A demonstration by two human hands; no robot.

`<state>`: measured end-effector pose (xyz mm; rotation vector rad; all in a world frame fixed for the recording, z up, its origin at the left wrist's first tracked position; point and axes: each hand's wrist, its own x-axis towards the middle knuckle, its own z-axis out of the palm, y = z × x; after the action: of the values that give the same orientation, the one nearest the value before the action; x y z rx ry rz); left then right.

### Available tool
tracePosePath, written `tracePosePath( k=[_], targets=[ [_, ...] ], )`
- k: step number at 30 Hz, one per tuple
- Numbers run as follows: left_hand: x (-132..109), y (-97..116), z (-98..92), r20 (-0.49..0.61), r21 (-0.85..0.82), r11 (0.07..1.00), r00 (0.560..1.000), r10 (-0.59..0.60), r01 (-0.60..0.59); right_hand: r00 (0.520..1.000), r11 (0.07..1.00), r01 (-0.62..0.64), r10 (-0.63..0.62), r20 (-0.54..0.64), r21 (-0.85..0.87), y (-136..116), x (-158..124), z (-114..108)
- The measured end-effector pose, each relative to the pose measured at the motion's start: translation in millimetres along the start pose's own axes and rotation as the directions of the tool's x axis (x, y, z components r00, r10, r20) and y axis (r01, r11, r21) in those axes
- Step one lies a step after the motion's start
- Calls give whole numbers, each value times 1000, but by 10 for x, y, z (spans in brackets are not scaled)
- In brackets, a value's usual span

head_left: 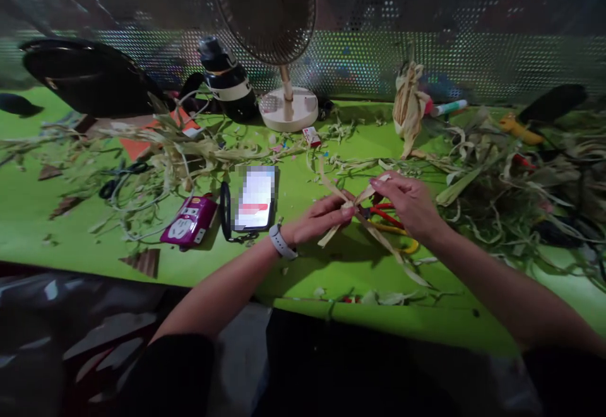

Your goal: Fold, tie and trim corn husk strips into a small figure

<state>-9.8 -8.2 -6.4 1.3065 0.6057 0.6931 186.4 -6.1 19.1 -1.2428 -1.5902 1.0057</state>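
Observation:
Both my hands work a bundle of pale dried husk strips (pixel 356 215) just above the green table (pixel 293 265). My left hand (pixel 318 219), with a white watch on its wrist, pinches the crossing of the strips between thumb and fingers. My right hand (pixel 408 204) is closed on the upper ends of the same strips, its fingers pressed together. Long strip ends trail down toward the table's front edge. Red and yellow scissor handles (pixel 391 220) lie on the table under my right hand.
A phone on a stand (pixel 255 200) and a purple device (pixel 188 221) sit left of my hands. A desk fan (pixel 283 38), a dark bottle (pixel 227 80), a black bag (pixel 89 77), black scissors (pixel 118 178), a standing husk bundle (pixel 408 105) and scattered husk scraps (pixel 502 171) surround them.

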Motion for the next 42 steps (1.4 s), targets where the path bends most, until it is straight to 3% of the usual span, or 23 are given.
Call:
tracePosePath(
  k=[2, 4, 7, 10, 13, 15, 21, 24, 29, 33, 35, 39, 42],
  targets=[
    [-1, -6, -6, -21, -37, 999, 1000, 14, -15, 997, 999, -24, 26, -74, 36, 21, -14, -3],
    [-8, -7, 0, -7, -49, 999, 1000, 5, -5, 995, 984, -86, 94, -42, 157, 48, -29, 12],
    [-15, -8, 21, 43, -57, 998, 999, -34, 36, 958, 898, -274, 223, 178, 345, 75, -63, 71],
    [-11, 3, 47, 55, -73, 994, 996, -75, 78, 849, 789, -482, 312, 427, 382, 59, -106, 142],
    [-3, 32, 70, -44, -88, 994, 997, -61, 57, 794, 688, -578, 349, 498, 439, 20, -135, 184],
    [-5, 58, 76, -83, -88, 996, 996, -40, 32, 797, 682, -578, 355, 488, 449, 4, -142, 187],
    [-22, 105, 67, -29, -136, 990, 998, -49, 45, 806, 734, -556, 362, 469, 390, 44, -130, 159],
    [-6, 76, 45, -44, -216, 974, 996, -80, 69, 808, 689, -577, 402, 431, 439, 62, -108, 159],
    [44, 17, 15, 62, -341, 935, 995, -82, 99, 771, 595, -635, 530, 353, 493, 53, -74, 173],
    [51, 7, 35, -27, -307, 947, 994, -105, 92, 732, 517, -671, 579, 360, 531, 42, -60, 187],
    [45, -1, 40, -18, -350, 933, 995, -97, 84, 729, 500, -672, 576, 369, 546, 36, -54, 190],
    [41, -43, 33, 53, -436, 897, 997, -55, 73, 741, 526, -664, 563, 367, 532, 34, -50, 197],
    [50, -79, 31, -25, -341, 939, 998, -59, 47, 752, 553, -656, 543, 374, 515, 39, -63, 209]
  ],
)
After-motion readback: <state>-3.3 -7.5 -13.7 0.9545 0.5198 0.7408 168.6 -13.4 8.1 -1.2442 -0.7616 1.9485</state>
